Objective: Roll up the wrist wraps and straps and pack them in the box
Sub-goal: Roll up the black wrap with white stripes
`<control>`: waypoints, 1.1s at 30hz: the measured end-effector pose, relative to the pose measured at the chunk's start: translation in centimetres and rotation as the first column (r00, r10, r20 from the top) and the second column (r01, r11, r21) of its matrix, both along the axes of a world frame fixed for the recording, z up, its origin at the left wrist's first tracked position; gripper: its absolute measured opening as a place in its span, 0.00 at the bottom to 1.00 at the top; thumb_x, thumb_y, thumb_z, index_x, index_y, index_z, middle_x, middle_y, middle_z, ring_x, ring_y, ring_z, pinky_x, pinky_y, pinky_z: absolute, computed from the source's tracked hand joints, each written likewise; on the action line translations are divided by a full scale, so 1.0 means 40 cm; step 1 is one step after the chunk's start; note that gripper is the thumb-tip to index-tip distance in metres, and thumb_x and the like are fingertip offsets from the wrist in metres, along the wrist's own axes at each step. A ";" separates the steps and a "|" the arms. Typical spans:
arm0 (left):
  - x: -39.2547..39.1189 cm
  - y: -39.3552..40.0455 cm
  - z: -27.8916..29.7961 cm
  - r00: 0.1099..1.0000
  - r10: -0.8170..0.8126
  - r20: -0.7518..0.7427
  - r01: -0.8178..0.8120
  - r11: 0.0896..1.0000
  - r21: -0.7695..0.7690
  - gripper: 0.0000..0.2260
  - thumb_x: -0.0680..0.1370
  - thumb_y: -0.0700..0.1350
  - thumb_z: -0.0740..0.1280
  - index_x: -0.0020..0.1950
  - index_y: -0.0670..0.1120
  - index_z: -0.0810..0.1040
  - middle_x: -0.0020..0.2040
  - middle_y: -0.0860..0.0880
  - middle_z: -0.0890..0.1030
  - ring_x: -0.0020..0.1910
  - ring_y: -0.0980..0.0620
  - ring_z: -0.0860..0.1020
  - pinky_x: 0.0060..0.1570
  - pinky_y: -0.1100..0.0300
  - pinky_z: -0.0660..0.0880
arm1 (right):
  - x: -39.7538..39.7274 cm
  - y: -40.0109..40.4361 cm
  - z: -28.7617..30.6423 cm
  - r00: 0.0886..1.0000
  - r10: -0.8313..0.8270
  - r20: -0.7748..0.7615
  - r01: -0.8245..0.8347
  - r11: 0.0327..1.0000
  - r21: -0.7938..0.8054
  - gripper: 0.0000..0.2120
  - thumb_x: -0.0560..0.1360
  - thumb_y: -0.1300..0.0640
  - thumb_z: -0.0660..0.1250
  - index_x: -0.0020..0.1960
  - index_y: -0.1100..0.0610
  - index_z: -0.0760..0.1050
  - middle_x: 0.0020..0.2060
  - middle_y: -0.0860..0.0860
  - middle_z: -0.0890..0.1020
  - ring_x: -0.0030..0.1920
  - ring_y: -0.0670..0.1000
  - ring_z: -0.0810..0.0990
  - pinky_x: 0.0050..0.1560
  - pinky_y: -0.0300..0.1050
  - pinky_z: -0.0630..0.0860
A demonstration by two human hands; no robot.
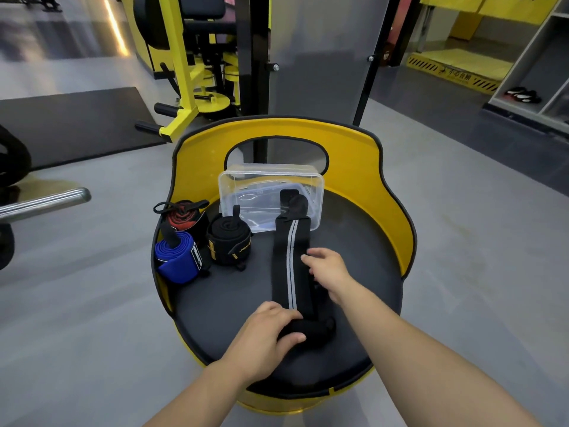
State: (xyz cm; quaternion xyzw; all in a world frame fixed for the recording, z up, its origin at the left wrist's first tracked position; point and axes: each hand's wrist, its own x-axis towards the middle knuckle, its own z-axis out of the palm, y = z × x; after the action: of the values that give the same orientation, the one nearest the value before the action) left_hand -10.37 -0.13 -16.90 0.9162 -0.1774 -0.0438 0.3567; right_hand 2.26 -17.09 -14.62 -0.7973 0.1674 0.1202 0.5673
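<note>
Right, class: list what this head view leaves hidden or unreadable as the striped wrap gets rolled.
- Rolled end of the striped wrap: partly covered by the left hand.
- Right hand fingers: underside hidden by the hand itself.
- Clear box contents: blurred by glare and plastic.
- Black roll lettering: too small.

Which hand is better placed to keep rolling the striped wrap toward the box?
Left. The left hand already grips the rolled near end of the black striped wrap; the right hand only rests on its flat length, likely steadying it.
</note>
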 end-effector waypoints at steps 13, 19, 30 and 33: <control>0.055 0.006 0.002 0.995 -0.048 -0.091 0.046 0.999 -0.023 0.16 0.80 0.59 0.68 0.67 0.56 0.79 0.59 0.59 0.77 0.65 0.64 0.67 0.66 0.66 0.67 | 0.157 0.040 0.086 0.983 0.040 0.180 -0.043 0.999 0.013 0.18 0.81 0.55 0.70 0.70 0.55 0.76 0.58 0.50 0.80 0.60 0.50 0.79 0.60 0.41 0.72; 0.063 0.000 0.005 0.995 -0.044 -0.088 0.045 0.999 0.008 0.17 0.82 0.60 0.66 0.67 0.55 0.80 0.60 0.60 0.75 0.63 0.60 0.68 0.66 0.63 0.67 | 0.161 0.049 0.083 0.970 0.063 0.234 -0.025 0.986 -0.163 0.16 0.81 0.57 0.69 0.68 0.55 0.78 0.51 0.48 0.82 0.56 0.51 0.81 0.60 0.43 0.76; 0.046 -0.008 0.020 0.997 0.000 -0.078 0.002 1.000 0.024 0.18 0.82 0.60 0.65 0.69 0.55 0.79 0.68 0.60 0.70 0.71 0.60 0.60 0.72 0.66 0.58 | 0.151 0.033 0.088 0.962 0.114 0.247 -0.072 0.982 -0.173 0.20 0.82 0.60 0.65 0.72 0.47 0.73 0.59 0.51 0.81 0.59 0.51 0.78 0.56 0.42 0.73; 0.044 -0.006 0.021 0.995 0.000 -0.100 0.006 0.998 0.059 0.18 0.82 0.62 0.65 0.69 0.57 0.79 0.74 0.62 0.69 0.78 0.57 0.55 0.79 0.58 0.56 | 0.163 0.039 0.088 0.970 0.103 0.222 -0.085 0.992 -0.090 0.15 0.82 0.60 0.64 0.65 0.48 0.80 0.63 0.49 0.79 0.58 0.49 0.76 0.59 0.44 0.74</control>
State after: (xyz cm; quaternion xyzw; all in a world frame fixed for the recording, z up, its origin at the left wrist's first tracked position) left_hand -8.61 -0.38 -16.06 0.9228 -0.1595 -0.0954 0.3375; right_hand 8.79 -15.55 -11.09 -0.8349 0.0684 0.0488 0.5439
